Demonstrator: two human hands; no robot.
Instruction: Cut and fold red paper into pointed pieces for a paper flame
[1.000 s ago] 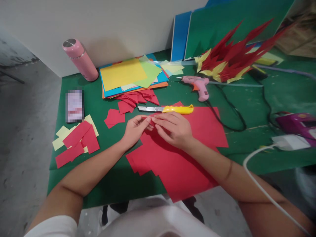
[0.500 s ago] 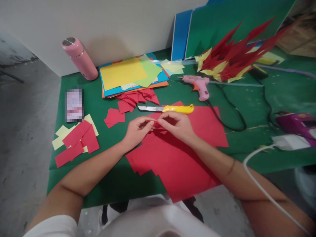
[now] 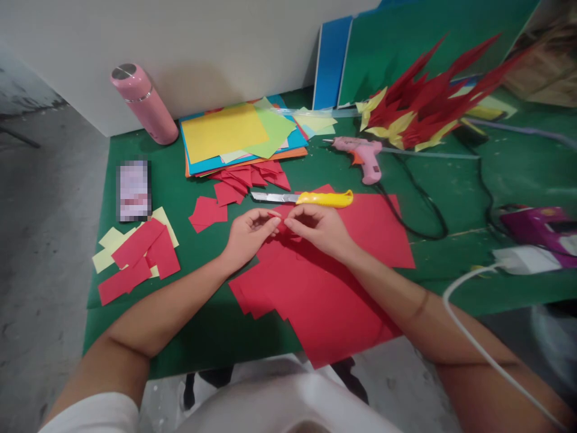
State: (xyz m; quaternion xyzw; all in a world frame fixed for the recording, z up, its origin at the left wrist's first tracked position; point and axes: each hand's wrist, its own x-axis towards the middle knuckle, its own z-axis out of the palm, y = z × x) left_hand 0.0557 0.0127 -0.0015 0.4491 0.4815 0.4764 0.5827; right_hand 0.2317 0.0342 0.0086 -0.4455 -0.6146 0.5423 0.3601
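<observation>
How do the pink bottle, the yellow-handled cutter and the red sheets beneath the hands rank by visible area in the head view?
1. Red sheets, together
2. Pink bottle
3. Yellow-handled cutter, slim despite its length

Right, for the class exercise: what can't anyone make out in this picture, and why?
All in the head view:
- Full shape of the small red piece: fingers of the left hand and right hand cover parts.
- Screen of the phone: pixelated.
- Sheet count in the paper stack: upper sheets cover lower ones.
- The brown object: blurred, cut off by the right edge.
</observation>
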